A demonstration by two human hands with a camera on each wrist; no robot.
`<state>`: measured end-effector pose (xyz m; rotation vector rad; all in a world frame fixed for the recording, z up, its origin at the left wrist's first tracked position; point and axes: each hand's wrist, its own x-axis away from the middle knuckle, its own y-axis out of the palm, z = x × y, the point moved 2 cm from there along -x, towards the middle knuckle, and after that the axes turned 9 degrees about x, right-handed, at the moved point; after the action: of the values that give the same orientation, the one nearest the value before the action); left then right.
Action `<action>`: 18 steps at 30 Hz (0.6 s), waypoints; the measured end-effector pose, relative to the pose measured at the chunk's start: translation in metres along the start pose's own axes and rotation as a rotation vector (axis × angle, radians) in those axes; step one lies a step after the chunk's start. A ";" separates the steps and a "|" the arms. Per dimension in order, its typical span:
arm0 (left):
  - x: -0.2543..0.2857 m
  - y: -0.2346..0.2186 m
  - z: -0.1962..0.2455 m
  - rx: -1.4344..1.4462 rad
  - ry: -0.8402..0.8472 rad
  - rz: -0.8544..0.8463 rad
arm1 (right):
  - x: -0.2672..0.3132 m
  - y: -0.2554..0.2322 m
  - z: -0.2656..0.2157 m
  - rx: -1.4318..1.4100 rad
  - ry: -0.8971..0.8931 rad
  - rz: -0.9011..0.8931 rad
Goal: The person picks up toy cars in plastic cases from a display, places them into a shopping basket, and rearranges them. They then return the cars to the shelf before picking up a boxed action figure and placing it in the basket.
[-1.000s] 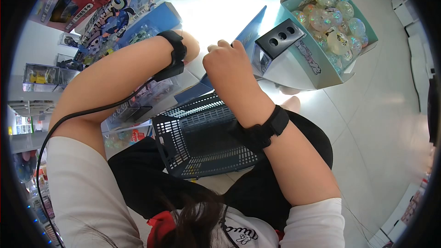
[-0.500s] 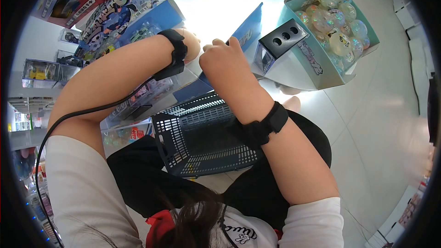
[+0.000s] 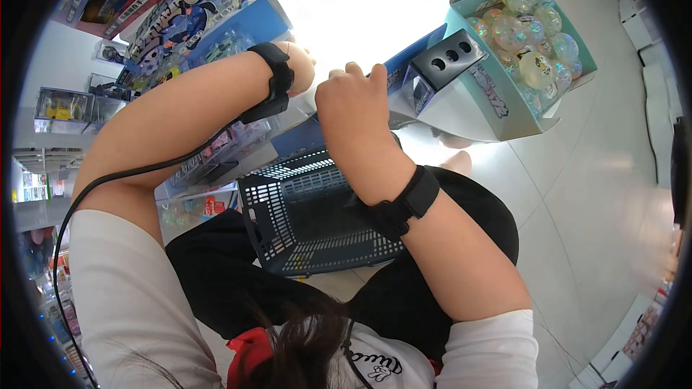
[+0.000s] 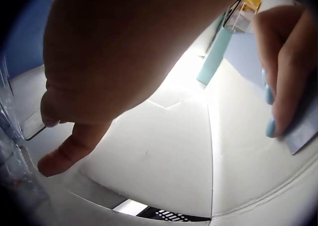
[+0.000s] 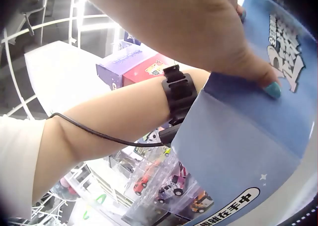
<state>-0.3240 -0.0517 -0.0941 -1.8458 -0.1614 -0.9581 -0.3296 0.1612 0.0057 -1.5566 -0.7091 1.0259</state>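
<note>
My right hand (image 3: 353, 115) grips a blue cardboard box (image 5: 238, 131), with its thumb flat on the printed face in the right wrist view. In the left wrist view its blue-nailed fingers bend over a pale card edge (image 4: 304, 129). A blue panel (image 3: 417, 50) of the box slants out beyond that hand. My left hand (image 3: 299, 68) is across from it, mostly hidden behind its own wrist in the head view. One left finger (image 4: 69, 151) reaches out over the white cardboard interior (image 4: 164, 156); I cannot tell whether this hand holds anything.
A dark plastic basket (image 3: 288, 263) stands between the knees. At right are a black block with three holes (image 3: 448, 57) and a mint box (image 3: 497, 104) full of shiny translucent balls (image 3: 530, 36). A blue display box (image 3: 263, 25) and clear toy cases (image 3: 65, 106) line the left.
The blue panel has swung right, close to the black block. My right hand and wrist have shifted slightly left and turned. The left hand stays nearly in place.
</note>
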 end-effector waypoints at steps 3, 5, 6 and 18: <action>-0.013 0.039 -0.011 0.081 -0.023 0.161 | -0.006 0.002 -0.002 0.073 -0.104 -0.082; -0.016 0.050 -0.014 0.164 -0.076 0.239 | -0.008 0.003 -0.004 0.110 -0.195 -0.102; -0.012 0.032 0.000 0.222 -0.165 0.189 | -0.008 0.003 -0.005 0.119 -0.226 -0.093; 0.013 -0.018 0.017 0.222 -0.172 -0.170 | 0.003 0.011 0.007 -0.060 -0.417 0.051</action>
<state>-0.3152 -0.0328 -0.0756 -1.7261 -0.5168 -0.8579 -0.3352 0.1645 -0.0063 -1.4292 -0.9957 1.3992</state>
